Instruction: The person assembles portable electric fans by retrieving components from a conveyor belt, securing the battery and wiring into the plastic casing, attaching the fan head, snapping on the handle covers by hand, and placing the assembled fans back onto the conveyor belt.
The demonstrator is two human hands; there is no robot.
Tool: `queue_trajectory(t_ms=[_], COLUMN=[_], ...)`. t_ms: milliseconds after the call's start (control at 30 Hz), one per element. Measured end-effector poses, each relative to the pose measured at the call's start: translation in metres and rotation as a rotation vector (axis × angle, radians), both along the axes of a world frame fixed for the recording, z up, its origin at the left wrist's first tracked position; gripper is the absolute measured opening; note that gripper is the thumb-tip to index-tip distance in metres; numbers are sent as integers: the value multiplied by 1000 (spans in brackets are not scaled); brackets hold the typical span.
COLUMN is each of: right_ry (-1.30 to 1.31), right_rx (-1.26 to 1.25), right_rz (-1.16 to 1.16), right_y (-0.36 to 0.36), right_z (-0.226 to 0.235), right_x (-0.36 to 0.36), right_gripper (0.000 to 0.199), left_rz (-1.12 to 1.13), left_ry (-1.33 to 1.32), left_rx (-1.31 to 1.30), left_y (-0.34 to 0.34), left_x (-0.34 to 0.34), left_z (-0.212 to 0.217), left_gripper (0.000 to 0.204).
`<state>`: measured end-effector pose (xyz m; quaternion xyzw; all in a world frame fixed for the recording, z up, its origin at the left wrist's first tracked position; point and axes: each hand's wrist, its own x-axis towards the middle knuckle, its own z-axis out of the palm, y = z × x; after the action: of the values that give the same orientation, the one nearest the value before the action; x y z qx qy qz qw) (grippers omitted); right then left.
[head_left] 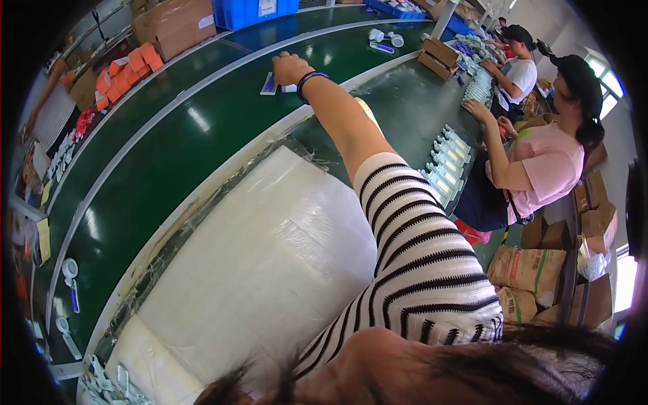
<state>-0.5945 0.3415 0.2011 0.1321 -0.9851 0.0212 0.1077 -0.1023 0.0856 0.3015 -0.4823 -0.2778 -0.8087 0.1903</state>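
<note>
My right arm, in a black-and-white striped sleeve with a dark bracelet at the wrist, stretches across to the green conveyor belt (pixel 169 152). At its end my right hand (pixel 293 70) has its fingers bent down and closed at the top of a small white and purple piece (pixel 268 84) on the belt. A bit of something white (pixel 289 88) shows below the wrist; the hand hides the rest. Farther along the belt lie white handheld pieces with round heads (pixel 395 39), shaped like small fans, beside purple parts (pixel 382 48). My left hand is out of view.
A white plastic-wrapped slab (pixel 263 250) lies between me and the belt. More round-headed pieces (pixel 70 268) ride at the left. A row of pale green parts (pixel 447 165) and an open carton (pixel 439 59) are right. Co-workers (pixel 540 162) sit there. A blue bin (pixel 253 13) stands beyond.
</note>
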Motion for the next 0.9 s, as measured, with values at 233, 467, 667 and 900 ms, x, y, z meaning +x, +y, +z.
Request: queue_trajectory(t_ms=[233, 467, 667, 900], right_ry=[-75, -74, -138, -519], right_rx=[-261, -348, -367, -961], right_rz=[-219, -155, 264, 357], right_y=[15, 16, 16, -11], right_z=[-4, -10, -26, -26], right_x=[-27, -14, -9, 49], right_gripper=[46, 37, 36, 22], left_rz=[-38, -13, 9, 1042], left_ry=[150, 263, 374, -76], left_rx=[-72, -151, -255, -1015], left_y=[-4, -9, -5, -39], left_x=[-4, 3, 21, 17], left_z=[9, 17, 35, 24], left_gripper=[13, 12, 12, 23])
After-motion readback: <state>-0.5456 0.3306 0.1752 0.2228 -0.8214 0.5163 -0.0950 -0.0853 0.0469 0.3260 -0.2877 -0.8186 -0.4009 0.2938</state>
